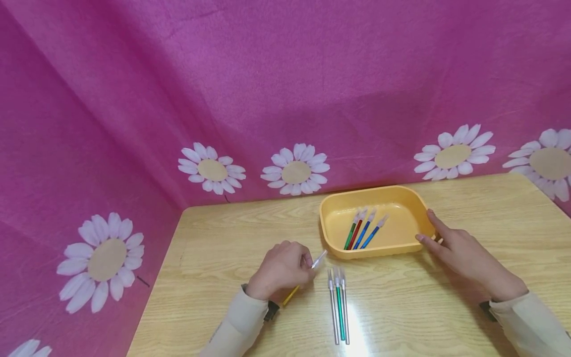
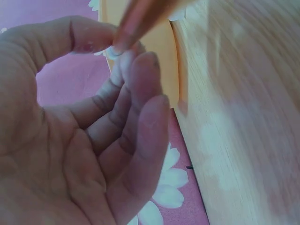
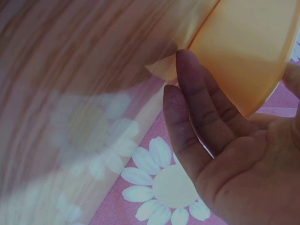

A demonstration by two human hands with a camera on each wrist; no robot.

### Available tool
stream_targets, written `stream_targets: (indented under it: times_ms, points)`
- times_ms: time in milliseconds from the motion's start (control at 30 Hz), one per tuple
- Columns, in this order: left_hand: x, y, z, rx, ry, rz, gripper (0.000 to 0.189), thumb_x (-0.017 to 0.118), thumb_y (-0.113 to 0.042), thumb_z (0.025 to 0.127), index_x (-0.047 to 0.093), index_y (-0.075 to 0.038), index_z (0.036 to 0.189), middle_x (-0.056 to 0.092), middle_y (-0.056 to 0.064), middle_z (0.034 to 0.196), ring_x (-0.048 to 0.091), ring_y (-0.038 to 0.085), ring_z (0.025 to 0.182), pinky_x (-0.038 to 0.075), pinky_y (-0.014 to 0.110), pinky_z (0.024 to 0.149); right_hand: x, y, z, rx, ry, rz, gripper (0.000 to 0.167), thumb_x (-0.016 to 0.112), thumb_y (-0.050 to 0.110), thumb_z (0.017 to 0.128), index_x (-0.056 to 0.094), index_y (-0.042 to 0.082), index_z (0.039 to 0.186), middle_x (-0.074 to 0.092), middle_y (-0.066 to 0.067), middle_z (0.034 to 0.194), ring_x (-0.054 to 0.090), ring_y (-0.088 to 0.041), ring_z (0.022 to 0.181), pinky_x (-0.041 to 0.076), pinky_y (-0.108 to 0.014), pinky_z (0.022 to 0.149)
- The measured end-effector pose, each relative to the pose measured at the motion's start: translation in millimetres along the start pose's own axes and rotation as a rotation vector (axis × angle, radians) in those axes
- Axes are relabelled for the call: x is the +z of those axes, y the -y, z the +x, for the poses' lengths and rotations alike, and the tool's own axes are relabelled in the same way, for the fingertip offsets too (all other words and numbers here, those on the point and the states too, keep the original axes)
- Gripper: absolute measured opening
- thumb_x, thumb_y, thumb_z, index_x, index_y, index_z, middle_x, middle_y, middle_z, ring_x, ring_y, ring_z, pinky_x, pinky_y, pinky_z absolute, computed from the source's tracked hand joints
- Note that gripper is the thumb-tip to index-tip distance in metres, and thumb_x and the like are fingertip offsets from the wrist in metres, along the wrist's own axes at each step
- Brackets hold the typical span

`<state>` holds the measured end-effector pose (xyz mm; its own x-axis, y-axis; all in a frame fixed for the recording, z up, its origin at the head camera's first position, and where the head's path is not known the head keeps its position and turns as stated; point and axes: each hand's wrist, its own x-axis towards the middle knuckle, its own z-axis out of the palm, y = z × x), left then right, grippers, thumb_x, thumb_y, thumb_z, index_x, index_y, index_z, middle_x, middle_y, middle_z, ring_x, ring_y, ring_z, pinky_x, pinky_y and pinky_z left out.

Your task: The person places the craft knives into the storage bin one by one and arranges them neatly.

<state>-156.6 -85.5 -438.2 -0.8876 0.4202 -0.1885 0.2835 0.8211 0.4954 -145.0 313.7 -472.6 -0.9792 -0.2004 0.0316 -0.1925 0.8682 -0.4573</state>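
Left hand [image 1: 285, 265], lower centre of the head view: grasping a gold pen [image 1: 291, 295] in a pinch, its clear-capped end directed at the near left corner of the tray [image 1: 374, 253], which sits right of centre. Right hand [image 1: 466, 255]: holding the tray at its right end, thumb over the rim. Four pens [image 1: 363, 234] lie in the tray, caps to the upper right; three more [image 1: 340, 312] lie side by side on the counter [image 1: 214, 248] at lower centre.

Handling, in this inspector's judgement: the pinch should be firm but light, since the shaft is slim and could roll between the fingertips. The capped end is best lifted clear of the rim, and the shaft turned in line with the four pens. The right hand should steady the tray without tipping it.

Differences between views: only the head view shows the pens' colours and layout. The left wrist view shows thumb and forefinger meeting, with the other fingers curled; a blurred bar there is probably the shaft. The right wrist view alone shows fingers along the tray's outer wall, hidden from above.
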Motion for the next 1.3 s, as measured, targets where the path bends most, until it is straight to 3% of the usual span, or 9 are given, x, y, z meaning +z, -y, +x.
stream_targets:
  times_ms: [533,1067,1300]
  points:
    - [-3.6,-0.5,3.3,0.053,-0.135,-0.098,0.007,0.077,-0.019,0.085,0.071,-0.018,0.081,0.064,-0.010,0.067,0.057,0.005,0.061,0.045,0.023,0.060,-2,-2,0.0,0.004,0.001,0.005,0.081,0.054,0.042,0.108,0.016,-0.004,0.163,0.066,-0.007,0.091,0.058,-0.020,0.084,0.048,-0.034,0.073]
    - [-20.2,-8.4,8.7,0.054,-0.173,-0.187,0.005,0.075,-0.019,0.089,0.072,-0.016,0.086,0.068,-0.007,0.072,0.060,0.008,0.067,0.047,0.024,0.066,-7,-2,2.3,0.008,0.016,0.008,0.083,0.054,0.044,0.107,0.013,-0.001,0.164,0.065,-0.007,0.092,0.059,-0.021,0.085,0.048,-0.033,0.074]
    - [-27.6,-14.8,11.0,0.027,-0.178,-0.222,0.005,0.075,-0.021,0.090,0.072,-0.018,0.089,0.068,-0.006,0.075,0.060,0.011,0.072,0.048,0.026,0.069,-2,-2,0.3,0.006,0.021,0.014,0.083,0.055,0.044,0.107,0.014,-0.003,0.163,0.064,-0.007,0.091,0.059,-0.022,0.085,0.050,-0.039,0.077]
